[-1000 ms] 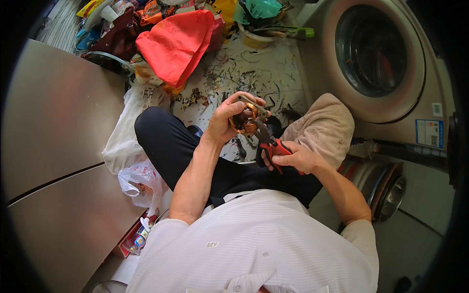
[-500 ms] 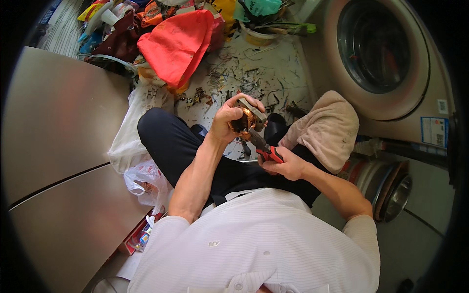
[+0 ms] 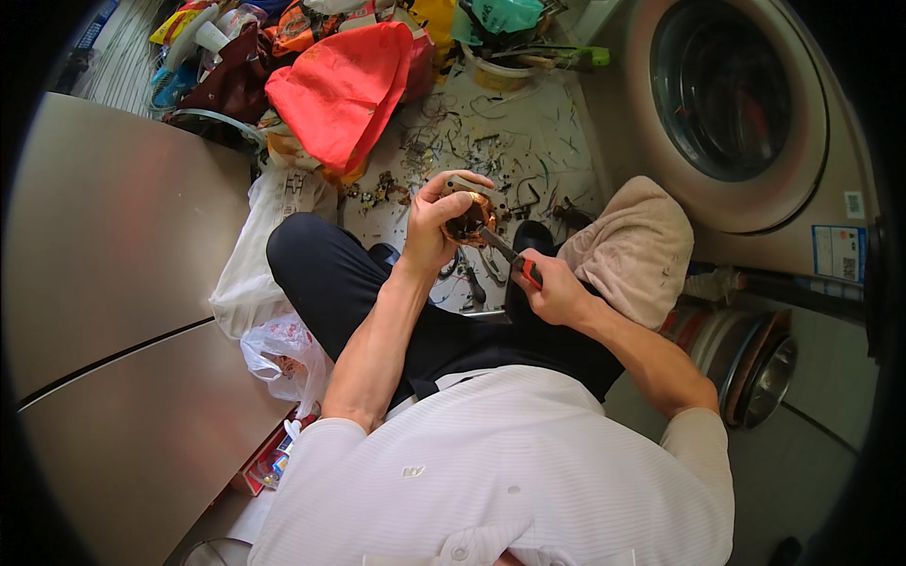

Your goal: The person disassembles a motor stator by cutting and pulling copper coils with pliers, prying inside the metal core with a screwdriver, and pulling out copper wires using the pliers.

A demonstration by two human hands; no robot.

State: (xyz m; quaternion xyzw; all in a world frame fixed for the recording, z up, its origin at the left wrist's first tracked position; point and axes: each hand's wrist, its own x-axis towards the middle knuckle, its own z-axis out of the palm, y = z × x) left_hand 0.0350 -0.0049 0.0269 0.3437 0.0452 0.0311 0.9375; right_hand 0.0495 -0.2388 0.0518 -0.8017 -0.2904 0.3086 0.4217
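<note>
My left hand is wrapped round a motor stator with copper windings, held above the floor between my knees. Its round, open side with the dark centre faces up toward me. In my right hand are pliers with red and black handles. Their jaws reach the lower right edge of the copper coil; whether they grip a wire is too small to tell. Beneath the stator, dark-handled tools lie on the floor.
Wire scraps and small metal bits litter the floor ahead. A red bag and other bags are piled at the far left. A washing machine stands at right, a tan cloth covers my right knee, and a plastic bag sits at left.
The stator has turned in my left hand, so its metal plate faces away and the coil's opening faces me. My right hand and pliers have shifted slightly up and right.
</note>
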